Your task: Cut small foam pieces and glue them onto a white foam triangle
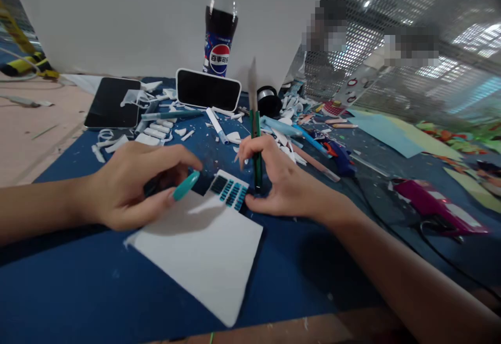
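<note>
A white foam sheet (pixel 203 252) lies on the blue mat (pixel 78 286) in front of me. At its far corner sits a small white piece with teal and dark keys (pixel 229 191), like a tiny keyboard. My left hand (pixel 133 187) rests on the sheet's left corner, fingers curled, a teal nail showing; whether it holds anything is hidden. My right hand (pixel 274 182) grips a green craft knife (pixel 256 145) upright, its tip down beside the keyed piece.
A cola bottle (pixel 220 25) stands at the back before a white board. Two dark phones (pixel 113 103) (pixel 207 90), white foam scraps (pixel 156 130), pens (pixel 216 123), a tape roll (pixel 268 99), a magenta glue gun (pixel 434 205) and coloured paper (pixel 385 132) crowd the far mat.
</note>
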Demonstrator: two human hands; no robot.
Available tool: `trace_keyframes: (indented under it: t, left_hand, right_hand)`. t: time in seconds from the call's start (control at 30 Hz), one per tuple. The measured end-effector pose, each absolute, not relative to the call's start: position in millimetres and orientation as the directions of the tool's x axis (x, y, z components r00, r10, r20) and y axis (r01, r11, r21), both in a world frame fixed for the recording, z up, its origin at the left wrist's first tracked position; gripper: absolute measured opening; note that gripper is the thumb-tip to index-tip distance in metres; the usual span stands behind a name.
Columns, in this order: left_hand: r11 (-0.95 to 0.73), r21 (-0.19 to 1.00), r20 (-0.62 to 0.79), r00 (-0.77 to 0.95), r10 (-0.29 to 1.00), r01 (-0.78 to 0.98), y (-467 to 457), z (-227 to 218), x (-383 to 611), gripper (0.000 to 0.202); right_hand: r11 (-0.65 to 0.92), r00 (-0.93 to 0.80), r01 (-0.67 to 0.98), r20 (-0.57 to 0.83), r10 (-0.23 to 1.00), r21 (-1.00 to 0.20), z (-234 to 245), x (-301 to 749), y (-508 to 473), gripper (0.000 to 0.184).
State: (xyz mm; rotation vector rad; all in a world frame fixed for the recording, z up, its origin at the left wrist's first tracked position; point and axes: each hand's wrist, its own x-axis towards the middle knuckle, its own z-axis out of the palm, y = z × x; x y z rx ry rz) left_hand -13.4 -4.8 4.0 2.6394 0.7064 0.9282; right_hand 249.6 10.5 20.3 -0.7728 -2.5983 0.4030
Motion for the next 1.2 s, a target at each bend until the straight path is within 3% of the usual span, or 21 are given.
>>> trace_keyframes:
  t: [0.13, 0.27, 0.37, 0.47, 0.57, 0.73, 0.87, 0.97, 1.1, 1.2]
  left_hand:
    - [-0.920, 0.361, 0.531, 0.777, 0.339, 0.155, -2.9, -1.0, -17.6, 0.025]
    - [-0.935, 0.350, 0.569, 0.779, 0.264, 0.060, 0.6, -1.8, -15.2, 0.033]
    - [-0.939, 0.323, 0.597, 0.743, 0.302, 0.122, -0.6, 0.6, -11.3, 0.046]
    - [-0.936, 0.291, 0.568, 0.752, 0.335, 0.197, -5.3, 3.0, -9.2, 0.057]
    - [-0.921, 0.263, 0.499, 0.776, 0.386, 0.289, -11.3, 3.5, -8.1, 0.064]
    - [-0.868, 0.346, 0.312, 0.828, 0.465, 0.357, -18.2, 1.5, -2.5, 0.087]
    - [-0.830, 0.323, 0.139, 0.844, 0.517, 0.455, -18.2, 1.3, 1.3, 0.092]
    - [-0.836, 0.331, 0.094, 0.867, 0.490, 0.437, -14.9, 0.9, 0.9, 0.092]
    - [-0.737, 0.423, 0.117, 0.774, 0.622, 0.528, -11.2, -2.5, -1.0, 0.109]
    - [-0.665, 0.469, 0.090, 0.717, 0.691, 0.581, -11.6, -3.0, -1.3, 0.116]
  right_hand:
    - [0.800, -0.697, 0.512, 0.394, 0.599, -0.312, 19.9, 249.3, 15.7, 0.041]
    - [0.779, -0.690, 0.428, 0.390, 0.609, -0.459, 27.4, 258.3, 25.0, 0.051]
    - [0.726, -0.638, 0.393, 0.402, 0.657, -0.564, 27.3, 265.5, 33.1, 0.052]
    - [0.695, -0.579, 0.397, 0.425, 0.696, -0.599, 20.7, 265.0, 35.9, 0.039]
    - [0.719, -0.578, 0.413, 0.449, 0.681, -0.559, 16.4, 259.0, 32.4, 0.031]
    - [0.756, -0.559, 0.433, 0.511, 0.653, -0.491, 20.0, 256.1, 24.7, 0.021]
    - [0.809, -0.576, 0.494, 0.578, 0.578, -0.317, 22.8, 256.8, 22.3, 0.017]
    - [0.816, -0.592, 0.529, 0.586, 0.552, -0.233, 23.3, 254.9, 21.2, 0.015]
    - [0.776, -0.577, 0.587, 0.551, 0.602, -0.232, 22.8, 254.8, 21.2, 0.014]
    - [0.792, -0.633, 0.506, 0.475, 0.610, -0.342, 22.0, 256.3, 21.9, 0.028]
